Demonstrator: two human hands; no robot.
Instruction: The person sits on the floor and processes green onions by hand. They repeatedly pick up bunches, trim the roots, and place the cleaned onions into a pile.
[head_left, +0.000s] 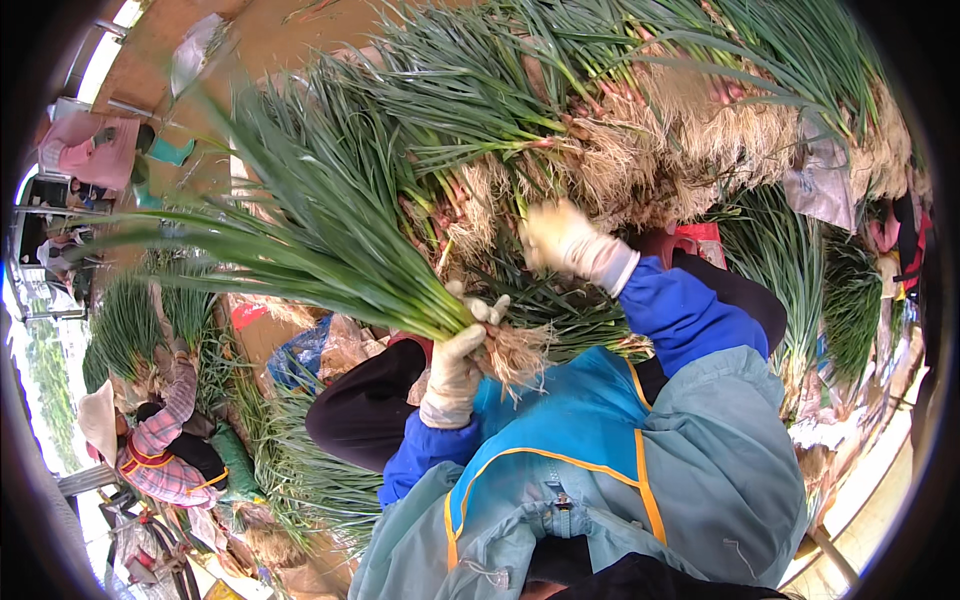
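Note:
My gloved left hand is closed around the lower stems of a bunch of green garlic. Its long leaves fan out to the upper left, and its pale roots stick out to the right of my fingers. My gloved right hand is blurred and sits at the near edge of a large heap of green garlic, by the roots. Whether its fingers hold a stem cannot be made out. Shorter cut leaves lie below that hand, between my knees.
At the left, a person in a pale hat handles upright bundles of green garlic. Another person is farther back. More leaves cover the floor beside my left knee. Standing bundles and a woven sack are at right.

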